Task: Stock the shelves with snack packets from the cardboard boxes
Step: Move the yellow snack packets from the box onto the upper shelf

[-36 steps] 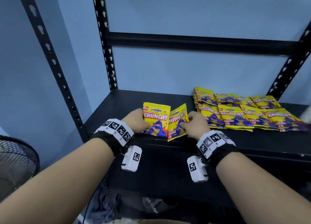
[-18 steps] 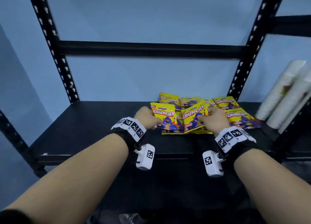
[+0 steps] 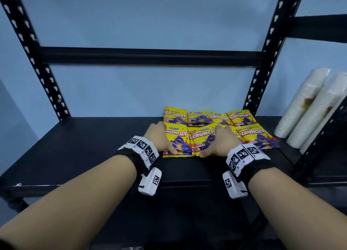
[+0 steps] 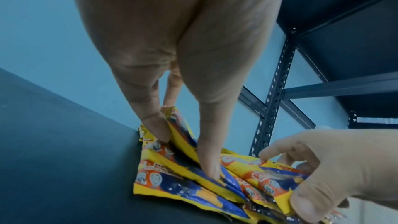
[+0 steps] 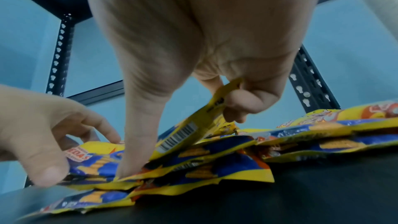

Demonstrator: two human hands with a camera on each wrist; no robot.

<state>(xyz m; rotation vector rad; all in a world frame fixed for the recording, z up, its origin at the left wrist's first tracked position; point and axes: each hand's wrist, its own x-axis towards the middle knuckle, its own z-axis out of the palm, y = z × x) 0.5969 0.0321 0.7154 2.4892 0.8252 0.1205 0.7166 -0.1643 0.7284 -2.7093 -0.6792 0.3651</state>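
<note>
Two yellow "Crunchy" snack packets lie at the front of the packet pile (image 3: 206, 116) on the black shelf (image 3: 84, 148). My left hand (image 3: 166, 144) pinches the left packet (image 3: 175, 137), thumb on top and fingers at its left edge; the left wrist view shows this packet (image 4: 183, 176) lying on others. My right hand (image 3: 212, 142) grips the neighbouring packet (image 3: 202, 137). In the right wrist view its thumb presses the packet's (image 5: 187, 134) lower edge down while curled fingers (image 5: 237, 105) hold the raised top edge. More packets (image 3: 257, 135) lie to the right.
Sleeved stacks of white paper cups (image 3: 309, 114) lean on the adjoining shelf at the right. A perforated black upright (image 3: 262, 65) stands behind the pile and a crossbeam (image 3: 150, 55) runs above. The shelf's left half is bare.
Both hands carried their packets rightward from the bare part of the shelf and lowered them onto the front of the pile, where they now lie almost flat.
</note>
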